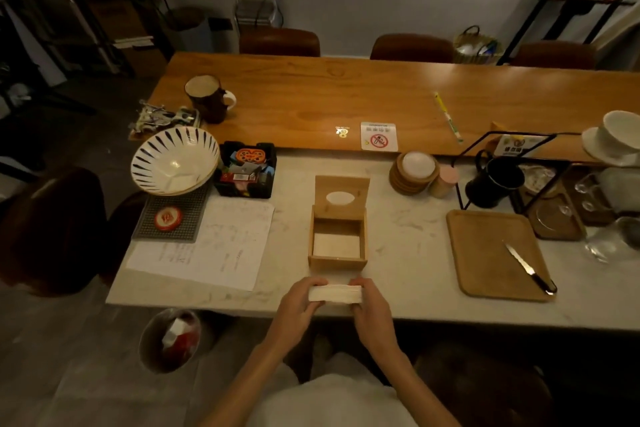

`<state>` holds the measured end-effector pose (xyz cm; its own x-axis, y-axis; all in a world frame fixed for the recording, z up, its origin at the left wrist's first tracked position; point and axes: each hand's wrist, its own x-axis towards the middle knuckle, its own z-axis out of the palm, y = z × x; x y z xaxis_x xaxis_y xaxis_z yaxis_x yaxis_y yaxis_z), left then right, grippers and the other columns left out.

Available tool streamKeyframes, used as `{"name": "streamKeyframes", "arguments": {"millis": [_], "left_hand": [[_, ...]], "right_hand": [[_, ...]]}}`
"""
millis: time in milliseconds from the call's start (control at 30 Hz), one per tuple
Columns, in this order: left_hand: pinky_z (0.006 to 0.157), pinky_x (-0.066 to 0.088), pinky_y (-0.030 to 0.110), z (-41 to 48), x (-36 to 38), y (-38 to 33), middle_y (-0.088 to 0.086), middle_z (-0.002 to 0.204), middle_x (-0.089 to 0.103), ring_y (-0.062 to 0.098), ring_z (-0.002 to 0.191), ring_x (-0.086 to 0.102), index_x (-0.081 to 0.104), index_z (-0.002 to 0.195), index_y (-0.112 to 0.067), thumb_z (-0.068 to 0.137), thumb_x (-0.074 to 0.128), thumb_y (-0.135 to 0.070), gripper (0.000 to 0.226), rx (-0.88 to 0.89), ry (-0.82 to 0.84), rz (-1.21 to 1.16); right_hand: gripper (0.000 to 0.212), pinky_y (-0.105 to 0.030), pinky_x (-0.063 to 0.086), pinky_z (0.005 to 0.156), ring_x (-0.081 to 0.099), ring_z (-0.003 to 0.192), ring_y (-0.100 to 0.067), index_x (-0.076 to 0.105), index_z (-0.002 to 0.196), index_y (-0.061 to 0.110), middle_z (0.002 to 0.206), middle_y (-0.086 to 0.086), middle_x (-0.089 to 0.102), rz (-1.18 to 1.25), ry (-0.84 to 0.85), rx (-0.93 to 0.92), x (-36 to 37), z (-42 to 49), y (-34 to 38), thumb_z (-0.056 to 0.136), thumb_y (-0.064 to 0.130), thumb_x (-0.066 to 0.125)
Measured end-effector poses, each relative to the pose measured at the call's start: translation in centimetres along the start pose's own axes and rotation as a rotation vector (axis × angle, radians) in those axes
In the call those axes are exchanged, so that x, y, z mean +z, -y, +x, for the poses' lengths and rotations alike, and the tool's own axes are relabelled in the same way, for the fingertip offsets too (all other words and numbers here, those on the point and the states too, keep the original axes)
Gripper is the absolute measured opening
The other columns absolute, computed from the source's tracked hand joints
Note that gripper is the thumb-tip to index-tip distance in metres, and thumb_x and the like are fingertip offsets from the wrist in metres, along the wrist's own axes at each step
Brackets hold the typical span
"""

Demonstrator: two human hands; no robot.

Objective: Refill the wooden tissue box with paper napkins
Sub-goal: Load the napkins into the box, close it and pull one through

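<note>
The wooden tissue box (pixel 337 262) stands on the pale marble counter with its hinged lid (pixel 341 197) swung up and back; the lid has an oval slot. A thin layer of white napkins lies at the bottom of the box. Just in front of the box, near the counter's front edge, a thick stack of white paper napkins (pixel 335 293) is held level between both hands. My left hand (pixel 300 302) grips its left end and my right hand (pixel 370 305) grips its right end.
Left of the box lie paper sheets (pixel 207 246), a striped bowl (pixel 173 159) and a black tub of small items (pixel 246 170). A wooden tray with a knife (pixel 528 267) sits at right, beside coasters (pixel 414 172), a black mug (pixel 493 182) and glassware. A bin (pixel 169 340) stands below left.
</note>
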<state>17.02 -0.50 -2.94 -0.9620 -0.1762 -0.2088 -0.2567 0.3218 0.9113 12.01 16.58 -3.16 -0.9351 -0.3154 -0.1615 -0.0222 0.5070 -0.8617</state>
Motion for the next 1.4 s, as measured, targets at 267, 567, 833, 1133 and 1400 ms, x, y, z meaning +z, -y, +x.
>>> {"name": "streamKeyframes", "arguments": {"millis": [267,567,833,1133,1400], "left_hand": [[0.109,0.043,0.032,0.3,-0.4,2.3,-0.011,0.139,0.053,0.001,0.131,0.047,0.042,0.141,-0.029,0.092,0.065,-0.015,0.056,-0.085,0.08,-0.079],[0.101,0.044,0.013,0.1,0.5,2.7,-0.022,0.126,0.055,0.002,0.124,0.052,0.05,0.126,-0.033,0.096,0.056,-0.006,0.041,-0.044,-0.003,0.008],[0.097,0.04,0.006,1.1,-0.8,2.6,-0.027,0.126,0.049,-0.014,0.122,0.045,0.046,0.129,-0.035,0.092,0.065,-0.014,0.047,0.035,0.092,0.073],[0.088,0.054,0.021,2.1,-3.3,1.4,-0.011,0.116,0.063,0.006,0.11,0.06,0.059,0.115,-0.029,0.09,0.067,-0.017,0.03,-0.244,0.255,-0.113],[0.096,0.055,0.035,2.1,-4.6,-1.6,-0.006,0.118,0.063,0.012,0.11,0.061,0.058,0.115,-0.03,0.087,0.069,-0.026,0.03,-0.301,0.361,-0.06]], "right_hand": [[0.062,-0.016,0.041,0.103,0.046,0.126,0.0,0.035,0.144,0.023,0.135,0.01,0.051,0.197,0.071,0.19,1.6,-0.4,-1.1,0.091,0.008,0.063],[0.041,-0.012,0.045,0.096,0.055,0.119,-0.006,0.052,0.127,0.027,0.126,0.009,0.06,0.081,-0.05,0.106,1.3,-1.0,-1.0,0.092,0.009,0.062],[0.039,-0.02,0.048,0.097,0.052,0.117,-0.002,0.05,0.125,0.032,0.126,0.015,0.055,-0.104,0.067,-0.013,-0.6,0.5,-1.9,0.09,0.023,0.065],[0.029,-0.033,0.056,0.09,0.063,0.107,-0.015,0.055,0.112,0.024,0.115,0.002,0.063,0.154,0.338,0.281,-3.1,2.0,-0.4,0.087,0.025,0.069],[0.041,-0.033,0.056,0.091,0.062,0.105,-0.018,0.048,0.12,0.025,0.122,-0.001,0.057,0.036,0.65,0.397,-6.5,2.9,3.7,0.086,0.028,0.07]]}}
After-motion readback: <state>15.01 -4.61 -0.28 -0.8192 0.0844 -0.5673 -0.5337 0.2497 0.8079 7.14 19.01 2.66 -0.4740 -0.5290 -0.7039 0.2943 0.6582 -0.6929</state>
